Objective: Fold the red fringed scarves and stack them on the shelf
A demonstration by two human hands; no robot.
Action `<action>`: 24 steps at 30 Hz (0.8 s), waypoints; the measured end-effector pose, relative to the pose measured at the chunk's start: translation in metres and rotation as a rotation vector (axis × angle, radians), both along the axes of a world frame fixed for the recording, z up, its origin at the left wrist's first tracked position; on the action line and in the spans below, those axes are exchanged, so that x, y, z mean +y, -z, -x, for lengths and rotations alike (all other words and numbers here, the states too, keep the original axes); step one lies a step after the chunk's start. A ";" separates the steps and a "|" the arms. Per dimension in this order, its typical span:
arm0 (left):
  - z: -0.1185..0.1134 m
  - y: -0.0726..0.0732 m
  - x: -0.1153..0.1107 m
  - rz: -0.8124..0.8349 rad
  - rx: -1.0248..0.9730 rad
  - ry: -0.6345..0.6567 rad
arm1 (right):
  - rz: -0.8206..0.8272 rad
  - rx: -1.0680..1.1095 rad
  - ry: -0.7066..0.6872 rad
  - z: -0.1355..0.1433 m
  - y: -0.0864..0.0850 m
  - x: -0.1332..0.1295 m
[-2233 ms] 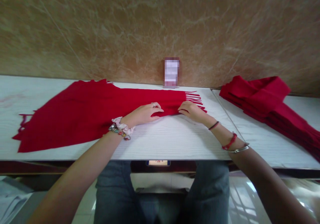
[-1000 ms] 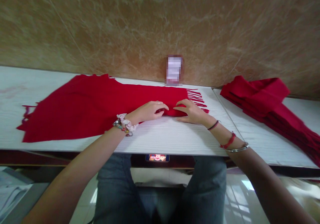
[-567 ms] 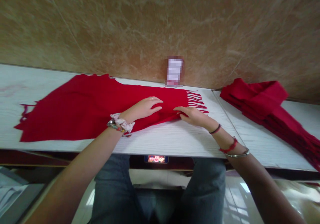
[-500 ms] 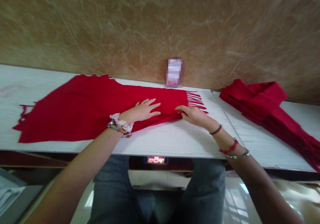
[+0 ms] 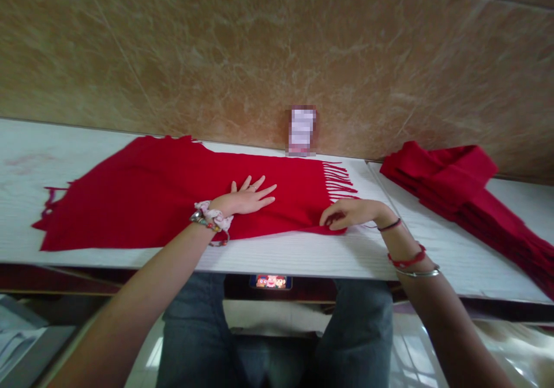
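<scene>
A red scarf (image 5: 142, 197) lies spread across the white table, its fringe (image 5: 340, 180) pointing right. Flat on the middle of the cloth rests my left hand (image 5: 249, 198), fingers spread. My right hand (image 5: 346, 212) is at the near right corner, beside the fringe, with its fingers curled together at the scarf's near edge. The cloth there is slightly folded along that edge.
Another red scarf (image 5: 450, 186) lies folded in a heap on the right of the white table (image 5: 277, 255). A blurred box-shaped item (image 5: 302, 131) stands against the marble wall. Below the table edge a phone (image 5: 271, 282) shows a lit picture.
My right hand has moved right and nearer to me, and the scarf's near right corner has come down with it. My left hand stays on the cloth with its fingers spread wider.
</scene>
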State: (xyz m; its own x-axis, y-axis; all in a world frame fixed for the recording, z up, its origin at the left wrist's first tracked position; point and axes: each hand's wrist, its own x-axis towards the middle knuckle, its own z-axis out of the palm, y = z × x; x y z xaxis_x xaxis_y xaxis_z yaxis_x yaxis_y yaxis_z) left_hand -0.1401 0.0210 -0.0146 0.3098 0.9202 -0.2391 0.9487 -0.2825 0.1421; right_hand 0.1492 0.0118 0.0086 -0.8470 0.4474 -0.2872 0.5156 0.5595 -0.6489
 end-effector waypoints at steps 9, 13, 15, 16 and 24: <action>-0.009 -0.002 -0.006 -0.042 0.036 0.005 | 0.396 -0.088 0.084 -0.007 -0.001 -0.003; -0.011 0.006 -0.007 0.003 0.043 0.050 | -0.016 0.035 0.179 -0.008 0.000 0.005; -0.008 0.009 -0.005 -0.009 0.033 0.076 | -0.278 0.117 0.230 -0.006 0.002 0.008; -0.006 0.010 -0.004 -0.015 0.028 0.084 | -0.377 0.139 0.237 -0.005 0.004 0.009; 0.003 0.015 -0.004 -0.160 0.007 0.106 | -0.558 -0.183 0.195 -0.014 0.011 0.014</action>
State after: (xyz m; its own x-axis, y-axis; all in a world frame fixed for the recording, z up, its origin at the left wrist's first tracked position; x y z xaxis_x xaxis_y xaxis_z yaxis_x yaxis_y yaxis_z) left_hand -0.1427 0.0169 -0.0296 0.4059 0.9090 -0.0947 0.9132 -0.3994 0.0807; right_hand 0.1628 0.0260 -0.0020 -0.6938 0.7134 -0.0985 0.7177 0.6735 -0.1768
